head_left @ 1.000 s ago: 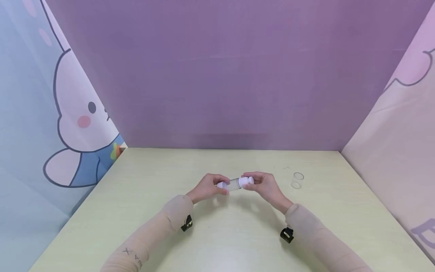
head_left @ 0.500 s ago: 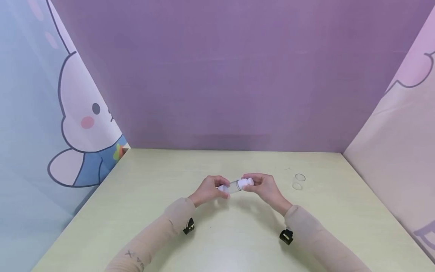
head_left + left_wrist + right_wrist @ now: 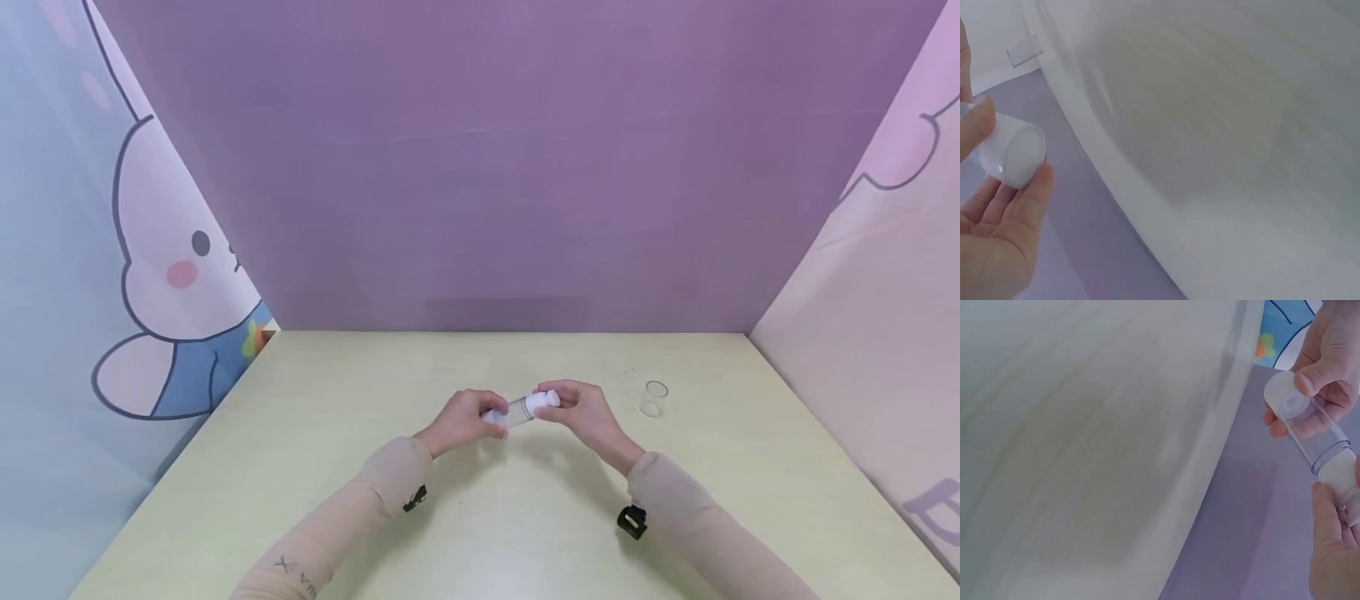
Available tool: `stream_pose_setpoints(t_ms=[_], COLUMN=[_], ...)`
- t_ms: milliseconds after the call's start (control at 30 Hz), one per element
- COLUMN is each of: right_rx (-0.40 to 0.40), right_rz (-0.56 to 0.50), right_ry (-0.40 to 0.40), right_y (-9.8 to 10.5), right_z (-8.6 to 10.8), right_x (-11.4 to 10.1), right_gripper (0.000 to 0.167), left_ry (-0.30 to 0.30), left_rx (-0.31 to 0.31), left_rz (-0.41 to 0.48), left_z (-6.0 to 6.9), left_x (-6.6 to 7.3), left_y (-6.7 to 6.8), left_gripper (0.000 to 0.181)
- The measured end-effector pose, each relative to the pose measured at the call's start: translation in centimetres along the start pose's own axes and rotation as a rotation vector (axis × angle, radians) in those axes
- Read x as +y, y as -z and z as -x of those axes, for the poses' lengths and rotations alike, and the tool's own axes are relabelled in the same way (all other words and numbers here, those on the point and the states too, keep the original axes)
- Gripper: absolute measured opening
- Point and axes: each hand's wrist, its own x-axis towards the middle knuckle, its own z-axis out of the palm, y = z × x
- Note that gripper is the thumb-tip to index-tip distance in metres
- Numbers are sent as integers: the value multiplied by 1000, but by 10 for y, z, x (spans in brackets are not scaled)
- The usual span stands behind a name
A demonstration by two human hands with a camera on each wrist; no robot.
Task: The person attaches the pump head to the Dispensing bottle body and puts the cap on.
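Note:
A small clear bottle [image 3: 516,412] with white ends, seemingly a pump bottle, is held tilted sideways above the table. My left hand [image 3: 460,422] grips its white bottom end, thumb on one side and fingers on the other. At the opposite end, my right hand [image 3: 590,417] pinches the white collar [image 3: 540,402]. The right wrist view shows the see-through body [image 3: 1319,437] between both hands, with a round white piece [image 3: 1288,397] inside near the bottom. In the left wrist view the white base [image 3: 1016,153] faces the camera.
A clear open cylinder [image 3: 653,399], like a cap, stands on the pale table [image 3: 480,533] to the right of my right hand. A purple panel [image 3: 510,167] rises at the table's back edge. Printed fabric walls [image 3: 67,333] flank both sides.
My left hand has shifted slightly right and down, and the bottle's bottom end has dipped a little. The right hand keeps its hold on the collar. The head view has shifted slightly.

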Motion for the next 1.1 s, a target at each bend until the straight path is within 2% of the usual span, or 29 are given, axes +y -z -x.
stream_pose_setpoints(t_ms=[133,300,567,800,933,1000,1100], right_rx=[-8,-41,-65,-50,-21,-4,21], right_rz=[23,53,48,91,144,160,181], right_ry=[18,51,35,28,29,23,19], right_y=[2,3,11,29,44,53,67], right_z=[0,0,3,8,14,17,22], right_x=[0,-1,-1,2,5,7,11], right_gripper=[40,41,48,53,49,48,47], left_ry=[-17,-11,-5,4,12,22,26], left_rx=[-3,-3,-1,-14,-19,-24,-27], left_rz=[5,53,110,130,138,150,165], left_z=[1,2,6,9,10,15,15], left_x=[1,0,-7,-11,-11,-4,-5], left_y=[0,0,1,4,4,6,5], left_gripper=[34,34,30,34,34,33,34])
